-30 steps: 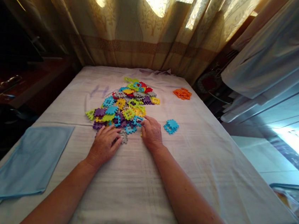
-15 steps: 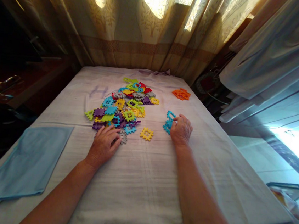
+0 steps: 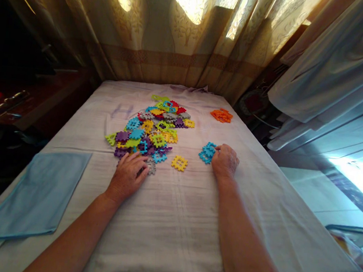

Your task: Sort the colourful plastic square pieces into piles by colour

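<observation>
A mixed pile of flat notched plastic pieces [image 3: 158,140] in several colours lies on the cloth-covered table. At its near edge rests my left hand [image 3: 130,171], fingers apart over the pieces, beside a grey piece [image 3: 151,166]. Blue pieces [image 3: 207,152] lie in a small group right of the pile. My right hand [image 3: 225,160] is at their right edge, fingers curled together; whether they grip a piece is hidden. Between the hands a single yellow piece [image 3: 179,163] lies flat. Orange pieces [image 3: 221,115] form a heap farther back on the right.
A folded blue cloth [image 3: 37,194] with a white cord lies at the left of the table [image 3: 164,238]. Patterned curtains [image 3: 166,35] hang behind the far edge. White fabric [image 3: 306,88] hangs to the right. A dark wooden cabinet stands on the left.
The blue piece that was tilted up by my right hand now lies with the other blue ones. My right hand has shifted slightly right and its fingers have drawn in.
</observation>
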`<state>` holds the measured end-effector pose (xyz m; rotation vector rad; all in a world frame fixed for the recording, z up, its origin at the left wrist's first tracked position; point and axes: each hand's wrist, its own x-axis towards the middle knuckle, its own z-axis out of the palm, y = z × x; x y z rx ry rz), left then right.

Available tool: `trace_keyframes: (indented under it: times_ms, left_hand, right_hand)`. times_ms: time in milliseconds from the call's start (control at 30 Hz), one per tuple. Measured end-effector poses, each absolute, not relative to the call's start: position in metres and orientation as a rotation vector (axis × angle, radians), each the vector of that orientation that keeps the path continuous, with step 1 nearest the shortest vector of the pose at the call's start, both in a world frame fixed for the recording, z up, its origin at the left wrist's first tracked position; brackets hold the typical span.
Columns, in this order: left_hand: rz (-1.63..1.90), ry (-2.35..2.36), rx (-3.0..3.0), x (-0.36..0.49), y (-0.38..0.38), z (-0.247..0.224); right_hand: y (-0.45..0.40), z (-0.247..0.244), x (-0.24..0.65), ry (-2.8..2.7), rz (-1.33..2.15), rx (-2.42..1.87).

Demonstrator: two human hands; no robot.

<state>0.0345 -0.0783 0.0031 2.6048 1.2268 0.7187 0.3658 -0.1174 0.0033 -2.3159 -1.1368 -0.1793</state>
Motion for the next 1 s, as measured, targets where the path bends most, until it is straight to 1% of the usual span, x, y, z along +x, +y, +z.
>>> trace_keyframes:
  times_ms: [200,400,600,800,1000]
  left_hand:
    - [0.716,1.234,2.597,0.036,-0.079,0.004]
    - [0.702,1.236,2.594,0.035,-0.080,0.003]
    - [0.693,1.225,2.588,0.036,-0.080,0.004]
    - [0.716,1.220,2.579,0.036,-0.080,0.003]
    - [0.715,1.222,2.582,0.036,-0.080,0.003]
  right_hand:
    - [-0.111,0.008,0.336,-1.411,-0.220,-2.039]
    - [-0.108,0.014,0.274,-1.877,-0.046,-1.740]
    - [-0.108,0.018,0.238,-2.122,0.066,-1.759]
    - [-0.106,0.018,0.234,-2.110,0.071,-1.830]
    - [-0.107,0.014,0.240,-2.096,0.078,-1.768]
